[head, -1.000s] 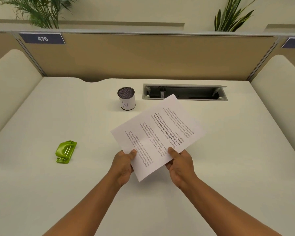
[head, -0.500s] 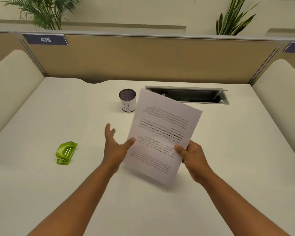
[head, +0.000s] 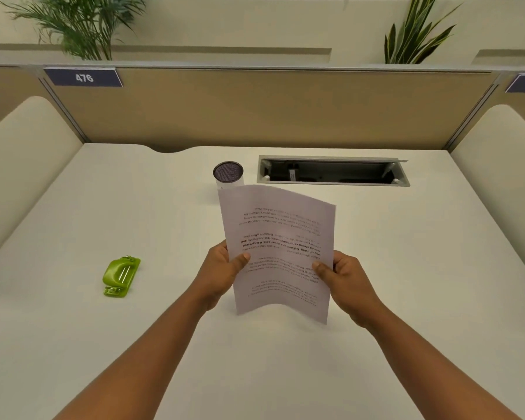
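Paper: printed sheet (head: 281, 237) is hanging upright over the desk (head: 422, 283), bowing between both hands.
Left grip: left hand (head: 222, 272) is pinching its left edge, thumb in front.
Right grip: right hand (head: 344, 280) is pinching the right edge likewise.
Risk: pushing inward is likely creasing it.

One view only, from a wide-angle camera worn on the person's head. It faces forward and down across the desk (head: 422, 283). The left hand (head: 220, 272) and right hand (head: 347, 278) sit near the lens, arms entering at 6 o'clock. The partition (head: 270, 113) lies far off at 12 o'clock.
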`<action>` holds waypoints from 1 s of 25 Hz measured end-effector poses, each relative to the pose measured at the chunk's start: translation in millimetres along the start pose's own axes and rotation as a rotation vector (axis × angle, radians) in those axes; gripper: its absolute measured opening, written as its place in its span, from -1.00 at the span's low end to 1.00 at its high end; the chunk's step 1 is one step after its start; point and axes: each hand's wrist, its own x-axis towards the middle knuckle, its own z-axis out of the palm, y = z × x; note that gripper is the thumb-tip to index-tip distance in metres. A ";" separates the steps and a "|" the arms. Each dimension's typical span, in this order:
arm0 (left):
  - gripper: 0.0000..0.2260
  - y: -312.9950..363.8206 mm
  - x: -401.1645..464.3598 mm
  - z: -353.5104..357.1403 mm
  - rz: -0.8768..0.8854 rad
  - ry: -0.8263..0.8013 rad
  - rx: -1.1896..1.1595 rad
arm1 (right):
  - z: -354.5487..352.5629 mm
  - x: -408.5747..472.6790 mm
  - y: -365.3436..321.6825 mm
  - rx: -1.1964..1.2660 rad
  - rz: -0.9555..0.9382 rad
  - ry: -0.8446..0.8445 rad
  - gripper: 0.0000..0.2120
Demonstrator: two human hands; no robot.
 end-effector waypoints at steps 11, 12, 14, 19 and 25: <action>-0.69 -14.1 -23.6 36.1 0.156 0.300 0.037 | 16.1 -3.2 25.3 -0.056 -0.066 0.117 -0.70; -0.70 -15.9 -24.5 35.5 0.169 0.309 0.044 | 16.7 -3.1 26.8 -0.074 -0.071 0.122 -0.74; -0.73 -17.6 -24.5 34.5 0.179 0.326 0.054 | 19.0 -3.7 26.9 -0.102 -0.090 0.125 -0.71; -0.75 -17.5 -26.8 38.6 0.135 0.322 0.035 | 26.3 -2.1 34.3 -0.140 -0.067 0.149 -0.73; -0.75 -20.0 -27.7 37.0 0.122 0.324 0.049 | 27.7 -2.3 38.2 -0.144 -0.064 0.150 -0.78</action>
